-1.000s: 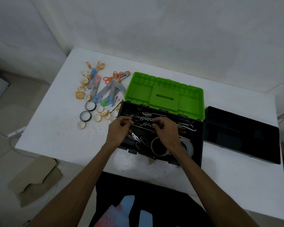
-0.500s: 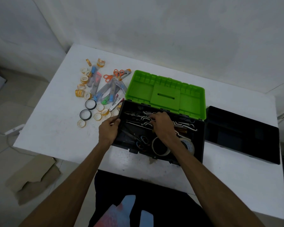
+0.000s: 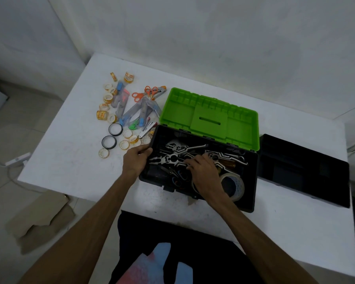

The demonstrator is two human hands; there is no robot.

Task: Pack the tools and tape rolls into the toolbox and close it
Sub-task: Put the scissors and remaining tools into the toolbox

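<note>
Toolbox: a black toolbox (image 3: 252, 181) sits open near the front edge of a white bench (image 3: 70, 160), its green lid (image 3: 209, 117) tipped back toward the wall.
Left hand: the left hand (image 3: 134, 160) grips the box's left rim, fingers curled over the edge.
Right hand: the right hand (image 3: 204, 171) reaches inside the box, its fingers bent down among metal pliers (image 3: 172, 158); whether they pinch one cannot be told.
Inside the box: a large tape roll (image 3: 237, 186) lies at the right front, just beside the right wrist; blue-handled scissors (image 3: 180, 178) lie under that hand.
Still outside: small tape rolls (image 3: 103, 115), two black rolls (image 3: 109, 142), orange scissors (image 3: 143, 92) and cutters (image 3: 131, 115) are scattered on the bench left of the box.
Right side: a black tray (image 3: 303, 171) rests beside the box.
</note>
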